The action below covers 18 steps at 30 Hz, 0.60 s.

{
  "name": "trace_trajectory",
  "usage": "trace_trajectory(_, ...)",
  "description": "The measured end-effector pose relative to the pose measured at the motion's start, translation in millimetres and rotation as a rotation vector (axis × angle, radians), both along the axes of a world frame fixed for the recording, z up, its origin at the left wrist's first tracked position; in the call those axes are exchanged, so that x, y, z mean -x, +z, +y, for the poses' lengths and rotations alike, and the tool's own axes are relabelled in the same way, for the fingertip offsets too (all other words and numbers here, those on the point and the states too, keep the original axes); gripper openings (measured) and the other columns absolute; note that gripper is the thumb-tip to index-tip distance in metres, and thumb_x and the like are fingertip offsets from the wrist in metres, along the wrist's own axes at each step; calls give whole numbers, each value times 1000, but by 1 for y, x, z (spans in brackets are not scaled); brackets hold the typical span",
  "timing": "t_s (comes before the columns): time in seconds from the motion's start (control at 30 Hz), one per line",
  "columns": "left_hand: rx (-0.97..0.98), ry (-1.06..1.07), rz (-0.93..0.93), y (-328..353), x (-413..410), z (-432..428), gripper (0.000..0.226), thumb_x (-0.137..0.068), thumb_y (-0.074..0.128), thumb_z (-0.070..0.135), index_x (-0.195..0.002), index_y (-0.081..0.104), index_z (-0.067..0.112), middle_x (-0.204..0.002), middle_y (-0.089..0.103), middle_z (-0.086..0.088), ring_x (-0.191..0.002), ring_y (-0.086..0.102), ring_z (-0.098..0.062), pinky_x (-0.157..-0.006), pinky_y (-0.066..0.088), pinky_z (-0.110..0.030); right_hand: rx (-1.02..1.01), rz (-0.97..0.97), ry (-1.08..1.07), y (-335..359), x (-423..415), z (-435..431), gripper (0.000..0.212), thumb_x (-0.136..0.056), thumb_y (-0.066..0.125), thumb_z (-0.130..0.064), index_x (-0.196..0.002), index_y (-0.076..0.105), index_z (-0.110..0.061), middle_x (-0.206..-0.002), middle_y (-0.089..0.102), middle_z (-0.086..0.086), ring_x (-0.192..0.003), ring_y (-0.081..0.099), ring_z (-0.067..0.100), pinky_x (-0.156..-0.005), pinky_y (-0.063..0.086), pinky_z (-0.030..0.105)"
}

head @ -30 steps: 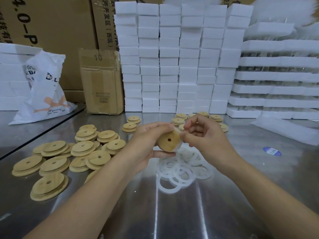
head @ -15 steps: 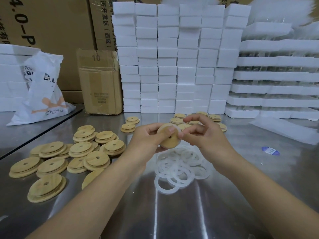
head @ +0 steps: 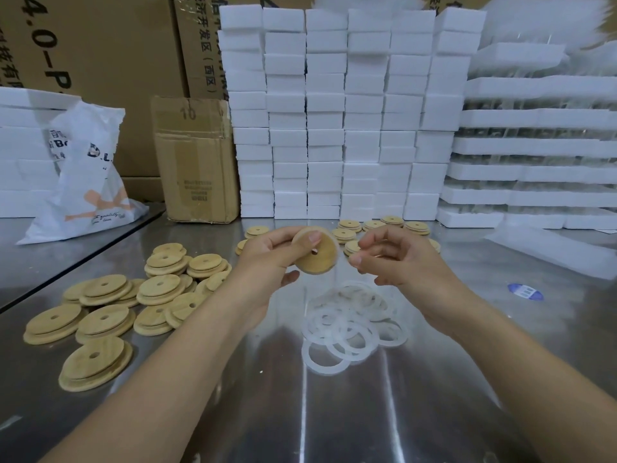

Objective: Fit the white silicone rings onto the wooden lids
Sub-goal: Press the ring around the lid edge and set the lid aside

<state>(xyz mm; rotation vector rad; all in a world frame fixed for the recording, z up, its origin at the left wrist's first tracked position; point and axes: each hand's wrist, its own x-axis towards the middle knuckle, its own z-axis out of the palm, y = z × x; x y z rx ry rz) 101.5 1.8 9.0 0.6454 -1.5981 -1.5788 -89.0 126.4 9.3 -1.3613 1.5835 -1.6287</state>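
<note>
My left hand (head: 267,262) grips a round wooden lid (head: 317,253) with a centre hole, held upright above the table; a thin white ring edge shows along its right rim. My right hand (head: 394,259) hovers just right of the lid, fingers loosely curled, holding nothing that I can see. Below both hands lies a heap of white silicone rings (head: 350,325) on the steel table. Several bare wooden lids (head: 100,315) lie piled at the left. More lids (head: 377,227) sit behind my hands.
A steel table (head: 334,412) carries everything. Stacked white foam blocks (head: 334,111) form a wall at the back, with foam trays (head: 534,145) at the right. A small cardboard box (head: 193,158) and a white plastic bag (head: 86,175) stand back left. A blue sticker (head: 525,291) lies right.
My right hand has let go of the lid's rim and drawn a little to the right. The left hand has lifted and turned the lid more upright.
</note>
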Motion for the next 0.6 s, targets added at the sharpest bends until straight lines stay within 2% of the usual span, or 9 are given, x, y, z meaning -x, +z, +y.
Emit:
trace_trajectory(0.13, -69, -78, 100, -1, 2, 1, 29, -97, 78, 30, -123, 74, 18, -118, 81, -6, -102, 77, -13, -79, 59, -25, 23, 54, -18, -4, -6, -4, 24, -84, 88, -24, -101, 73, -19, -90, 76, -5, -84, 73, 12, -70, 57, 24)
trace_trajectory(0.23, -70, -166, 138, -5, 7, 3, 31, -98, 77, 18, -127, 69, 14, -117, 81, -9, -107, 79, -23, -89, 65, -34, 69, 68, -8, -7, -11, -7, 27, -86, 87, -21, -108, 71, -19, -102, 78, 4, -91, 75, 22, -69, 59, 25)
trace_trajectory(0.3, -46, -187, 132, -9, 10, 5, 31, -96, 78, 11, -125, 69, 16, -120, 80, -9, -113, 78, -26, -96, 64, -41, 134, 119, -26, -10, -13, -8, 27, -87, 86, -15, -108, 70, -19, -103, 77, 2, -92, 75, 20, -71, 58, 24)
trace_trajectory(0.4, 56, -115, 54, -14, 13, 7, 29, -92, 82, 4, -110, 77, 25, -116, 80, 2, -112, 77, -20, -95, 64, -40, 185, 363, -115, -16, -13, -9, 26, -88, 85, -17, -107, 69, -26, -100, 76, -12, -94, 72, 9, -74, 56, 25)
trace_trajectory(0.47, 123, -71, -16, -15, 14, 7, 28, -92, 81, 3, -109, 77, 25, -113, 79, 9, -105, 78, -14, -90, 66, -37, 202, 534, -165, -18, -12, -9, 26, -89, 83, -21, -107, 68, -33, -102, 73, -19, -99, 69, 7, -74, 56, 25)
trace_trajectory(0.6, 155, -17, -68, -15, 14, 7, 26, -92, 80, 2, -108, 77, 23, -109, 77, 15, -95, 79, -8, -84, 66, -33, 256, 629, -203, -18, -9, -9, 28, -89, 81, -21, -107, 67, -38, -105, 70, -21, -103, 64, 7, -76, 48, 12)
